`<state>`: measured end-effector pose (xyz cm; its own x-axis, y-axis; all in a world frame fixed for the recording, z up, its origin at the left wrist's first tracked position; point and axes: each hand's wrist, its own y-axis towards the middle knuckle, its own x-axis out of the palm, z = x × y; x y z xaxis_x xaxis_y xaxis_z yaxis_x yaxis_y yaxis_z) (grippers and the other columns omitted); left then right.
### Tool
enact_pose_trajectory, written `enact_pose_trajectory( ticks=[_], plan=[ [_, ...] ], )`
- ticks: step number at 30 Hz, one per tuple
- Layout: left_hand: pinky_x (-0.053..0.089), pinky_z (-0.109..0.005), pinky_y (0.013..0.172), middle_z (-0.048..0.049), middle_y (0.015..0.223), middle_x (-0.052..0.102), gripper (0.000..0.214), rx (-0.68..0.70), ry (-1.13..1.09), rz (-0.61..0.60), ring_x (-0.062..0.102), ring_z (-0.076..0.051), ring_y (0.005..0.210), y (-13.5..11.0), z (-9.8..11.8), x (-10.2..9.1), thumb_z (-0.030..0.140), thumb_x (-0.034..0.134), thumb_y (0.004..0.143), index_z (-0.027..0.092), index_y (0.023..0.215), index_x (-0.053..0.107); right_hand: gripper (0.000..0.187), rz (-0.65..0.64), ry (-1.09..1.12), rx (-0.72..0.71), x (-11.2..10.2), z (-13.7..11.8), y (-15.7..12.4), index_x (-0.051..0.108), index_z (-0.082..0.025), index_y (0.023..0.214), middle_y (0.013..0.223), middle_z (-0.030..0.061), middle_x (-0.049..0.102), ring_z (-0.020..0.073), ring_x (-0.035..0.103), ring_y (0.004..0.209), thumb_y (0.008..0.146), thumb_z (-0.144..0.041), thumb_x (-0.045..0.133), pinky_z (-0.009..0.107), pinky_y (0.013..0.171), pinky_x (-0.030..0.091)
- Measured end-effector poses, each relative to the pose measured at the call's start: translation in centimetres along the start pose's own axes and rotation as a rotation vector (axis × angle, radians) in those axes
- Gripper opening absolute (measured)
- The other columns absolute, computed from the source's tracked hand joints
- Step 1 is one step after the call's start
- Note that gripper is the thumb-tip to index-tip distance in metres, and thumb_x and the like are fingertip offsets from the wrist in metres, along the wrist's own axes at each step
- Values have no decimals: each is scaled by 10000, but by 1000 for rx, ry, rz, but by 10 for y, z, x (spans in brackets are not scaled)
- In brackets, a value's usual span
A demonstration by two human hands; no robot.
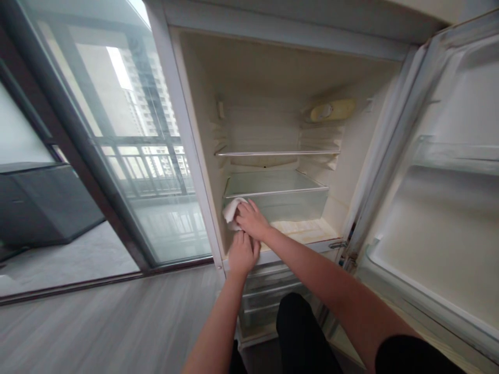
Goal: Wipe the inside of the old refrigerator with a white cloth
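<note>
An open, empty fridge [195, 171] stands in front of me. My right hand [252, 220] presses a white cloth [231, 212] against the front left corner of the clear crisper drawer [288, 200] low in the compartment. Its fingers are curled over the cloth. Just below it, my left hand [242, 253] rests on the front ledge of the fridge floor, fingers bent over the edge. Above the drawer runs a glass shelf [277, 153].
The fridge door [448, 208] hangs open to the right with its door racks bare. Freezer drawers [268, 291] sit below the compartment. A glass sliding door [128, 156] is on the left, over a wooden floor [117, 322]. My knee [300, 332] is by the freezer.
</note>
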<state>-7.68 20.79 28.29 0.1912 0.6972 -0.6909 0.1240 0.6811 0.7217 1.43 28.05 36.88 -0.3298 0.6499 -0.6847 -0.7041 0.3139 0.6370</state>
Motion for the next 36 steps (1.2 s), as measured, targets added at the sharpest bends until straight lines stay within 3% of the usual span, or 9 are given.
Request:
enact_pose_trajectory(
  ticks=[4, 9, 13, 20, 24, 29, 31, 34, 36],
  plan=[
    [380, -497, 1060, -155, 983, 626, 374, 16, 65, -1, 562, -318, 1050, 3, 2, 0, 398, 453, 940, 106, 1087, 635, 190, -3, -71, -230, 13, 7, 11, 698, -150, 1052, 1331, 141, 540, 274, 413, 1329, 921, -176, 562, 517, 1189, 247],
    [449, -454, 908, -153, 1076, 632, 332, -60, 88, -96, 558, -315, 1066, 3, 5, -1, 323, 457, 900, 142, 1120, 629, 138, -73, -91, -482, 21, 25, -12, 679, -177, 983, 1242, 88, 608, 225, 489, 1261, 945, -202, 548, 521, 1180, 263],
    [428, -457, 950, -155, 1079, 633, 319, -69, 101, -77, 564, -315, 1055, 2, 6, -4, 340, 465, 893, 144, 1077, 635, 156, -179, -141, -492, 11, 57, -47, 662, -193, 1046, 1322, 82, 584, 227, 465, 1291, 963, -212, 531, 520, 1126, 314],
    [419, -448, 982, -219, 1434, 494, 518, -69, 100, 4, 535, -346, 1180, 1, 7, -4, 370, 458, 901, 67, 1315, 529, 213, -460, -176, -341, -23, 125, -118, 663, -165, 1066, 1173, 116, 628, 208, 544, 1090, 969, -147, 474, 400, 975, 368],
    [417, -450, 994, -207, 1436, 508, 522, -69, 89, -17, 541, -342, 1191, 1, 7, -4, 382, 436, 912, 75, 1324, 528, 241, -530, -204, -61, -28, 120, -125, 651, -148, 1106, 1176, 145, 609, 247, 512, 1091, 967, -156, 455, 390, 909, 358],
    [419, -454, 997, -216, 1425, 517, 538, -88, 82, -30, 541, -344, 1204, 0, 7, -4, 389, 439, 909, 65, 1330, 518, 250, -458, -161, 407, -26, 95, -130, 646, -144, 1121, 1179, 154, 602, 280, 490, 1119, 908, -191, 524, 384, 910, 374],
    [426, -447, 988, -214, 1404, 535, 527, -82, 87, -36, 545, -341, 1198, 0, 7, -4, 386, 431, 912, 64, 1319, 526, 232, -358, -63, 675, -24, 94, -140, 663, -134, 1066, 1175, 163, 610, 287, 505, 1129, 871, -186, 550, 386, 924, 392],
    [437, -439, 973, -208, 1391, 548, 527, -80, 91, -46, 552, -336, 1189, 0, 7, -4, 383, 424, 914, 67, 1324, 521, 141, -105, 185, 1145, -18, 106, -157, 677, -116, 907, 1081, 172, 653, 287, 573, 1080, 799, -138, 588, 387, 934, 427],
    [442, -438, 966, -206, 1402, 542, 538, -89, 92, -50, 551, -335, 1194, 0, 8, -4, 386, 420, 915, 68, 1341, 505, 93, 33, 290, 1352, -13, 119, -166, 655, -118, 820, 936, 153, 672, 267, 627, 971, 812, -123, 562, 386, 887, 467]
  ],
)
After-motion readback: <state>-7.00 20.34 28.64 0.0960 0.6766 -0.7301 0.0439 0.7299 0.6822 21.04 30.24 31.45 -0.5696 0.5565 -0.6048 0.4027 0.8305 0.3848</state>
